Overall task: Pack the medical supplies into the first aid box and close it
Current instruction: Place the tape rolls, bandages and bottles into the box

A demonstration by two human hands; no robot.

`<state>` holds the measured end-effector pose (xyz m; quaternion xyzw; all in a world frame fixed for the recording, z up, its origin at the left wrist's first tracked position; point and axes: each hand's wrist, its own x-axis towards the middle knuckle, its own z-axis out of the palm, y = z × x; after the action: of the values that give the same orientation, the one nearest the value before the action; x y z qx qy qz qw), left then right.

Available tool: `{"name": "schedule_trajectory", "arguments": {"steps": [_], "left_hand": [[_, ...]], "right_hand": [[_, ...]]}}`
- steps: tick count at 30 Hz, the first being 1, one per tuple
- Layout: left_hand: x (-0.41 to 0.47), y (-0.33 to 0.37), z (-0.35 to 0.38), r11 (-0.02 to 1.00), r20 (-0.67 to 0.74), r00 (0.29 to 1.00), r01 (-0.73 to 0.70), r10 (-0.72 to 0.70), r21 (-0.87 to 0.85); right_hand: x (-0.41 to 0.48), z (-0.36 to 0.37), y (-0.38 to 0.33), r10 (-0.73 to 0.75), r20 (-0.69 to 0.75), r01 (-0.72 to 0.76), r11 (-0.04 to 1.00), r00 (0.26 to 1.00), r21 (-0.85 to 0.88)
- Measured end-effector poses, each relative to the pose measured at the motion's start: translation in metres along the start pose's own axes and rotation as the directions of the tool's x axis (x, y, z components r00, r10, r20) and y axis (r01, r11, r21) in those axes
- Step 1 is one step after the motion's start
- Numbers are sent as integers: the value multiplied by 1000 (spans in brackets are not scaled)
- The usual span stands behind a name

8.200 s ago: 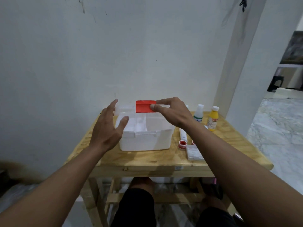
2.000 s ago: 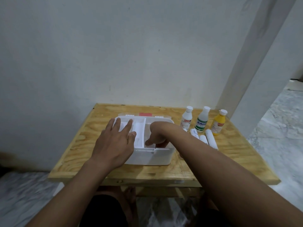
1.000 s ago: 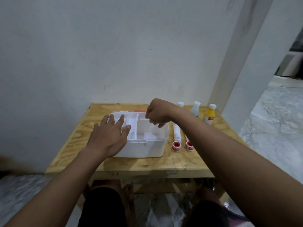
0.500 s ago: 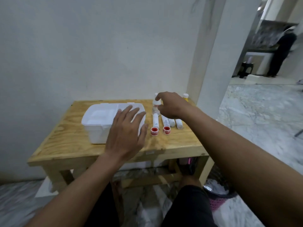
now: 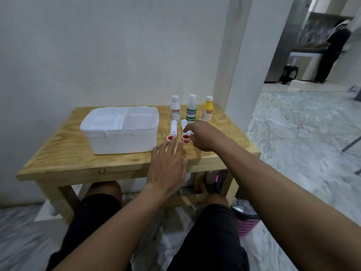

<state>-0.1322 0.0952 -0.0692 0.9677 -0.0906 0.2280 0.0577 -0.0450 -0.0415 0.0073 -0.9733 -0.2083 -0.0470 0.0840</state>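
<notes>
Right hand (image 5: 203, 136): curled at tube (image 5: 183, 123), grip unclear to me; tube runs up-frame, centre. Left hand (image 5: 168, 165) slack, farther, lower.

Right hand (image 5: 203, 136) is near 2 red rolls (image 5: 171, 138).

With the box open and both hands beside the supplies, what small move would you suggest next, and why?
Probably have the right hand grip the white roll nearest it and carry it left into the box: the box stands open, while the other roll, tapes and bottles sit outside it.
</notes>
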Motion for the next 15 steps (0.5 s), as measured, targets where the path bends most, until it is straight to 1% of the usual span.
{"name": "schedule_trajectory", "arguments": {"steps": [5, 10, 15], "left_hand": [[12, 10, 6, 993, 5, 993, 114, -114, 43], [20, 13, 9, 965, 46, 966, 249, -253, 79], [25, 15, 11, 951, 28, 951, 306, -307, 44]], "right_hand": [[-3, 14, 6, -18, 10, 18, 1000, 1000, 17], [-5, 20, 12, 4, -2, -4, 997, 1000, 76], [-7, 15, 14, -1, -3, 1, 995, 1000, 98]]}}
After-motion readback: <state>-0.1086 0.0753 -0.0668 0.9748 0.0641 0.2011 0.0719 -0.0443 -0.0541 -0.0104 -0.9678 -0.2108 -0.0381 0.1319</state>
